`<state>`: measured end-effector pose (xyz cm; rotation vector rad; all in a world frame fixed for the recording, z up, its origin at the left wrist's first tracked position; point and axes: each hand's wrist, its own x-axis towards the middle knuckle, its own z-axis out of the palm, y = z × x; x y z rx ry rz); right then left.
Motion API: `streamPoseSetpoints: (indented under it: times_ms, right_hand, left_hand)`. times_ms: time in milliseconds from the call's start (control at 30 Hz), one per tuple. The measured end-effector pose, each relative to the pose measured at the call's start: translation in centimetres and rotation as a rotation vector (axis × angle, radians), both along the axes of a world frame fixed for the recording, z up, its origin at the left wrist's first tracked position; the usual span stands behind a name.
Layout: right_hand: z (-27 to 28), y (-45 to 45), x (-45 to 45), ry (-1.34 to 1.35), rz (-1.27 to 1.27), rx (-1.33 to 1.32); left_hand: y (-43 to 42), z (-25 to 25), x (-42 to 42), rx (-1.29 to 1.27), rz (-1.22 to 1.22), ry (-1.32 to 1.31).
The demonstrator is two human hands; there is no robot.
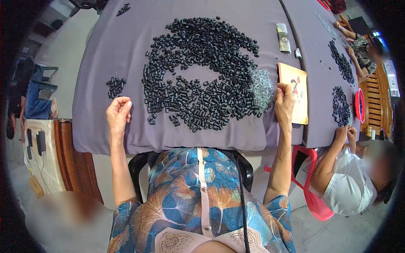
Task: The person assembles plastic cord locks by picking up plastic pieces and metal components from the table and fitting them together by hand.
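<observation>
A broad spread of small black cylindrical pieces (202,46) lies on the grey cloth-covered table (114,46). At its right edge is a pile of small clear or silvery pieces (262,89). My left hand (119,113) is over the table's left part, below a small cluster of black pieces (116,87); its fingers are closed in a pinch, and what they hold, if anything, is too small to make out. My right hand (284,101) is just right of the silvery pile, beside a tan booklet (299,95), its fingers also pressed together with contents I cannot make out.
A packet (283,39) and a small white item (298,53) lie at the upper right. On the right, two people (348,185) work at an adjoining table with black pieces (341,105). A red chair (314,200) stands nearby. Wooden furniture (78,164) is at left.
</observation>
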<state>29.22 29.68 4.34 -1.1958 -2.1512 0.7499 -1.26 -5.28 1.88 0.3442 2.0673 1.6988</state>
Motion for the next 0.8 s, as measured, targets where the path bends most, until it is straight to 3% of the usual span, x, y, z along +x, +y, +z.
streamPoseSetpoints:
  times_ms: [133,300,400,533,633,800]
  right_hand:
    - [-1.0,0.3,0.3,0.124,0.046,-0.132]
    - [-1.5,0.5,0.6,0.460,0.014,-0.355]
    - [-1.8,0.7,1.0,0.591,0.026,-0.437]
    - [-1.0,0.0,1.3,0.695,0.025,-0.507]
    - [-0.7,-1.2,1.1,0.729,0.003,-0.511]
    - [-0.9,-1.6,1.2,0.734,0.045,-0.565]
  left_hand:
    - [0.4,-0.7,-0.7,-0.106,0.021,0.097]
    - [1.2,-0.5,-0.3,-0.196,0.081,0.236]
    - [1.4,-0.1,0.1,-0.195,0.139,0.268]
    - [1.7,0.1,1.4,-0.106,0.269,0.497]
    - [2.8,2.0,4.3,-0.080,0.182,0.487]
    - [6.8,2.6,9.8,0.052,-0.218,0.314]
